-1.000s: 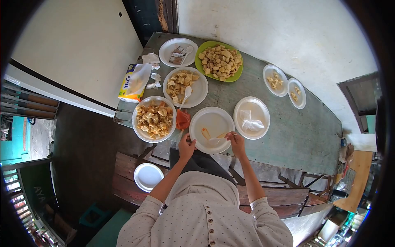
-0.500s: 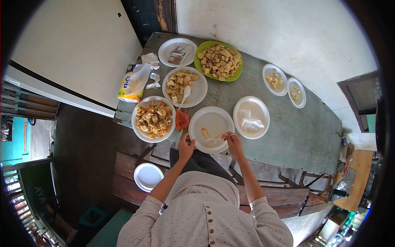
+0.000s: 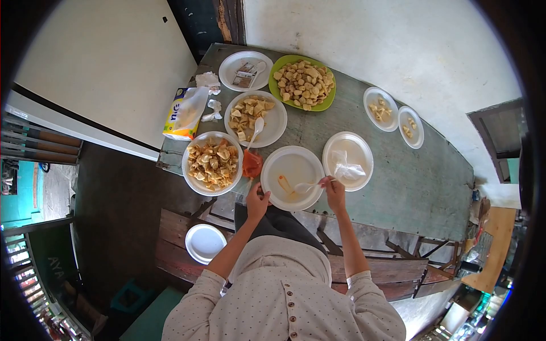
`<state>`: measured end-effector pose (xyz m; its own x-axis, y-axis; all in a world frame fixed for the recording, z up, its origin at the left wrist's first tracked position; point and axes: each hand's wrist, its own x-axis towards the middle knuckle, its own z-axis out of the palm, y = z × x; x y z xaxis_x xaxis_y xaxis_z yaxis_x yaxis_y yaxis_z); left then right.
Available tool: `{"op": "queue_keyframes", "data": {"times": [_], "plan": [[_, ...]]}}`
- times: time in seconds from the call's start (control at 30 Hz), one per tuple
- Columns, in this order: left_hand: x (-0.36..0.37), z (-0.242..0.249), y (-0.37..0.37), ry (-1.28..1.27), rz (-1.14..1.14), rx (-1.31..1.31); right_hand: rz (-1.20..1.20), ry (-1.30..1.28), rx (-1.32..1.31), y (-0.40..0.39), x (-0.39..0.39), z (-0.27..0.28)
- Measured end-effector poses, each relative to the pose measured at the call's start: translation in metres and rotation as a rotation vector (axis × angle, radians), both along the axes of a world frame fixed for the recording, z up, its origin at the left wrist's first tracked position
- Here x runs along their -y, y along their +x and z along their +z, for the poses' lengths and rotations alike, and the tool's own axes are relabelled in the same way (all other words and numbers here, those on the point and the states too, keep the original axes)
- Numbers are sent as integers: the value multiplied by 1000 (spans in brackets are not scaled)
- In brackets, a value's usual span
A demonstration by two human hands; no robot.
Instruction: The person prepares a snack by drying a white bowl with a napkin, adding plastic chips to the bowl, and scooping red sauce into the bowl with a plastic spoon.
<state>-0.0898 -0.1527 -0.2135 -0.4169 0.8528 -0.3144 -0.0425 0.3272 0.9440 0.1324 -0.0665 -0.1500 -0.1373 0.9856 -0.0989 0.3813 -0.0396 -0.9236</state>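
Note:
At the table's near edge, a white plate holds an orange-edged strip of food and a small yellowish smear. My left hand is closed on this plate's left rim. In my right hand, at the plate's right edge, is the handle of a white plastic spoon, its bowl low over the plate. Just left of the plate lies a clear bag of red-orange sauce. Beyond it, a plate of folded dumplings stands beside another plate of pale pieces, on which a second spoon rests.
A green plate heaped with pale chunks stands at the back. On the right, a white plate carries a crumpled plastic bag. Two small plates lie farther right. A tissue pack is at left; another plate sits on the bench.
My right hand has moved right and slightly down with the spoon, whose bowl has shifted right across the plate. The left hand stays at the rim.

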Motion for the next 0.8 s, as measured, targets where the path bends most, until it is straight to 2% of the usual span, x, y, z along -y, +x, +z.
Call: {"op": "queue_keyframes", "data": {"times": [0.07, 0.1, 0.23, 0.33, 0.43, 0.57, 0.63, 0.73, 0.8], "plan": [[0, -1, 1, 2, -4, -17, 89, -5, -60, -14, 6, -8], [0, 0, 1, 0, 5, -1, 148, -23, 5, -19, 8, -4], [0, -1, -1, -12, -13, 4, 157, -64, 39, -19, 6, 1], [0, 0, 0, 4, -1, 11, 46, -5, -33, 4, -3, -5], [0, 0, 1, 1, 8, 11, -38, -12, 55, 17, -10, 12], [0, -1, 0, 2, -7, 7, -37, -7, 37, 10, -6, 9], [-1, 1, 0, 1, -2, 12, 42, -18, -42, 1, 4, -5], [-1, 0, 0, 2, -5, -15, 164, -60, 13, -7, 13, -8], [-1, -1, 1, 4, 4, -5, 128, -39, 3, -1, 9, -12]]}}
